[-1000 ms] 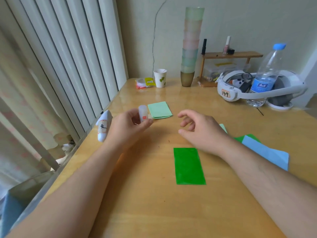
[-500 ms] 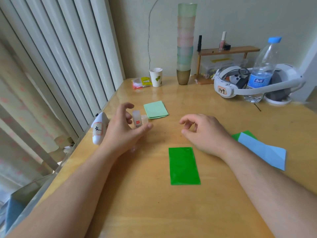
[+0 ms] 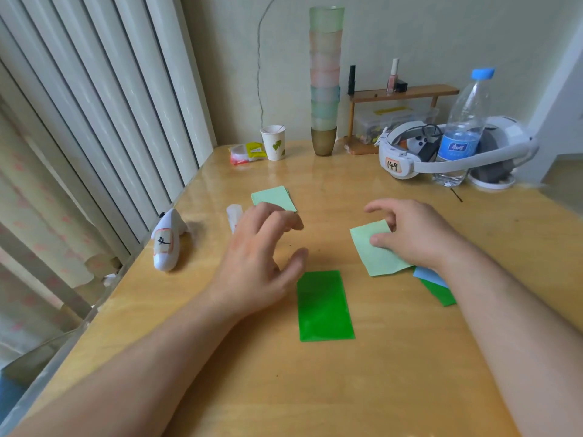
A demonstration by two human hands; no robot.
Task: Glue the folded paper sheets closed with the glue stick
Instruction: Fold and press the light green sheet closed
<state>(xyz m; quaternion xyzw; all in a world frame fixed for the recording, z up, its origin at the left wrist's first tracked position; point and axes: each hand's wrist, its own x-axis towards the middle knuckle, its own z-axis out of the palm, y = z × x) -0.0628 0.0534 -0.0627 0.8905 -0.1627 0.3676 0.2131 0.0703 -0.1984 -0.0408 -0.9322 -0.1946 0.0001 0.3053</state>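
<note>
Head view: right hand (image 3: 416, 234) fingers pinch pale-green sheet (image 3: 375, 252); left hand (image 3: 258, 260) fingers loose, empty.

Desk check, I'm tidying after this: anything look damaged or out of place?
A thin dark crack runs down the wall. The glue stick lies beside the left hand; otherwise nothing is spilled.

Two bare forearms reach in from the bottom edge; no sleeve covers either within view; the left hand (image 3: 258, 263) and right hand (image 3: 410, 234) wear no gloves, rings or watch; fine hair shows along the right forearm.
</note>
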